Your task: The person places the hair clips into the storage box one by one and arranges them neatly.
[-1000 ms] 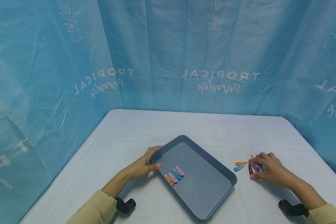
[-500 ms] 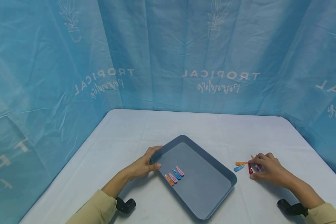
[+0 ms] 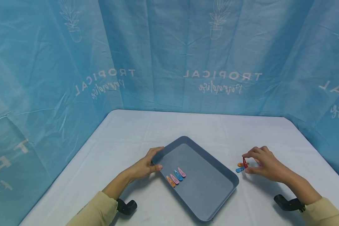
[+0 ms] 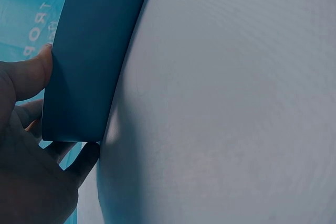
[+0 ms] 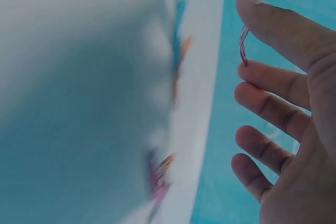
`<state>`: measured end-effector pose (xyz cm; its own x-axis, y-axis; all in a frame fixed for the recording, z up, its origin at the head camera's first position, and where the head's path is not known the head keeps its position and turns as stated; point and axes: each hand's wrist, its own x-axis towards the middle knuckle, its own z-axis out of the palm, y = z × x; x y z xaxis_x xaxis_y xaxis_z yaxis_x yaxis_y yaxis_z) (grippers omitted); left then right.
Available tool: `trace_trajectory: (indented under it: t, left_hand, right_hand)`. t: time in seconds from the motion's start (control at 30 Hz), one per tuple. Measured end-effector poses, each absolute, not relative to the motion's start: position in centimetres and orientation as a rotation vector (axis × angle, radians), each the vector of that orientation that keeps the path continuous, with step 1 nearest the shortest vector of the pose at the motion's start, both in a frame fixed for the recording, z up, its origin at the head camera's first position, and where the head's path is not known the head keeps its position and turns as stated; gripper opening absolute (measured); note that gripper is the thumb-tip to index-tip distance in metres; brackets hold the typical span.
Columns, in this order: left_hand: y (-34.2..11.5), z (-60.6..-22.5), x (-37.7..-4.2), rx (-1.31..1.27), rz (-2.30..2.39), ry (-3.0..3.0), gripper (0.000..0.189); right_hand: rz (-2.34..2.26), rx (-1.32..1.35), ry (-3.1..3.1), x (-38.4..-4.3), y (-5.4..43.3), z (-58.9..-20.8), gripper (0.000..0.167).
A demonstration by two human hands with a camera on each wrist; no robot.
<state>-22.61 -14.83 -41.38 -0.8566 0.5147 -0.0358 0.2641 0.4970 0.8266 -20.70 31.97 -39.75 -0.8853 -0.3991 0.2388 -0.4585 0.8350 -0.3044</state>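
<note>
My right hand (image 3: 265,164) pinches a red hair clip (image 3: 244,162) by its two ends, between thumb and index finger, raised off the table. In the right wrist view the same clip (image 5: 243,45) spans the gap between the fingertips. Below it on the cloth lie a blue hair clip (image 3: 239,169) and an orange one (image 3: 240,164), partly covered by the hand. My left hand (image 3: 145,166) grips the corner of a grey-blue tray (image 3: 206,169), thumb over the rim. Inside the tray, an orange clip (image 3: 170,181), two pink clips and a blue clip (image 3: 178,175) lie in a row.
Several more clips, purple, pink and orange (image 5: 160,177), lie blurred in the right wrist view. A white cloth (image 3: 158,125) covers the table, and a blue printed curtain (image 3: 169,62) hangs behind and at both sides.
The right hand has picked up the red hair clip and moved up and left with it, over the blue and orange clips. The left hand and tray stay put.
</note>
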Motion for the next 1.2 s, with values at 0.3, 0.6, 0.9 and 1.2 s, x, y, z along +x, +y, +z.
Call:
trace_trajectory:
  t: [0.3,0.6,0.9,1.2]
  left_hand:
    - [-14.8,-41.4,-22.7,0.665,1.290,2.468,0.069]
    - [-14.8,-41.3,-22.6,0.673,1.298,2.461,0.069]
    - [-15.0,-41.4,-22.6,0.687,1.298,2.448,0.069]
    - [-14.9,-41.2,-22.5,0.678,1.293,2.459,0.070]
  right_hand:
    - [0.553,0.806,-2.817,-21.9,27.2,-37.6,0.048]
    - [0.585,0.956,-2.780,-22.9,21.8,-36.9,0.050]
    - [0.561,1.155,-2.772,-24.0,17.6,-37.5,0.049]
    - [0.523,1.254,-2.887,-24.9,14.9,-38.6,0.048]
